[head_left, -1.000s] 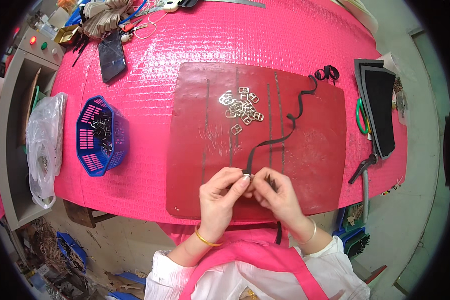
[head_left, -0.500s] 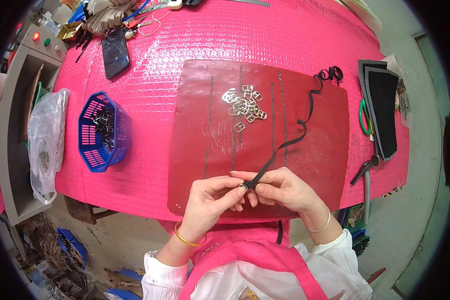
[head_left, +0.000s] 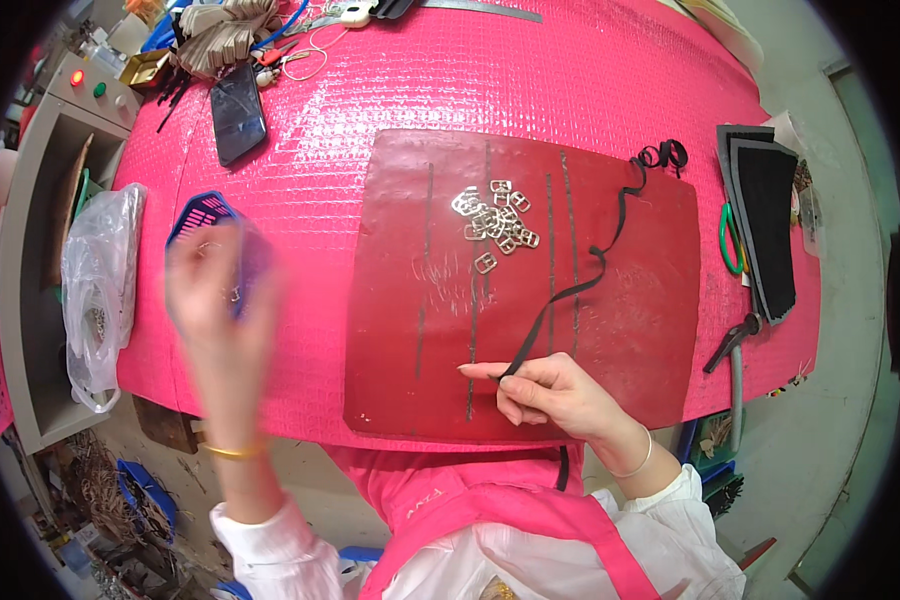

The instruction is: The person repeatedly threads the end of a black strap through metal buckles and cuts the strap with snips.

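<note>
My right hand (head_left: 545,388) pinches the near end of a narrow black strap (head_left: 575,290) between thumb and fingers, just above the red mat (head_left: 630,330). From there the strap runs away to a curled end at the far right of the mat. My left hand (head_left: 220,285) is smeared by motion over the blue plastic basket (head_left: 192,212), covering most of it; its fingers cannot be made out. Silver metal buckles (head_left: 495,220) lie in a loose pile on the far half of the mat, with one buckle (head_left: 485,264) slightly apart.
A black phone (head_left: 238,115) lies at the far left. Left of the basket is a clear plastic bag (head_left: 100,290). Dark strips of material (head_left: 760,220), green-handled scissors (head_left: 732,240) and a dark-headed tool (head_left: 735,338) lie along the right edge of the pink table (head_left: 315,250).
My left hand has let go of the strap end and moved left to the basket. My right hand stays near the mat's front, still pinching the strap.
</note>
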`<action>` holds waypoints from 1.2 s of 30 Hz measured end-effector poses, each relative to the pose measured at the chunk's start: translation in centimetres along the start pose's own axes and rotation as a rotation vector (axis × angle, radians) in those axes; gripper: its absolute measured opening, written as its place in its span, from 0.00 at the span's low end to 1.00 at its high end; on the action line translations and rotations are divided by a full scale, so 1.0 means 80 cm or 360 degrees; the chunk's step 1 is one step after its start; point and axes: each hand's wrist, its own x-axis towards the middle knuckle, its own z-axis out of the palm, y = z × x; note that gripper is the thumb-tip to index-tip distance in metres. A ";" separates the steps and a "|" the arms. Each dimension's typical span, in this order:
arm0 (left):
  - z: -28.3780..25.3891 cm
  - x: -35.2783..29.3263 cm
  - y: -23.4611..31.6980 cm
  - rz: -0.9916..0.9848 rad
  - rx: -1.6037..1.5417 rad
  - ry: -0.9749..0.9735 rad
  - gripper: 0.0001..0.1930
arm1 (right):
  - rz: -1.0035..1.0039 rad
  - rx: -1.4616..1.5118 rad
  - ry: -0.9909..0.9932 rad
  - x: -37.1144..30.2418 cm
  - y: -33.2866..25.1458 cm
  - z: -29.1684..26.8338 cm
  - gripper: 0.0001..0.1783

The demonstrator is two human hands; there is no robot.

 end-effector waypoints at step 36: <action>0.073 -0.054 0.096 -0.1416 -0.2341 -0.1102 0.11 | -0.0558 -0.0527 0.1024 0.021 -0.026 -0.019 0.06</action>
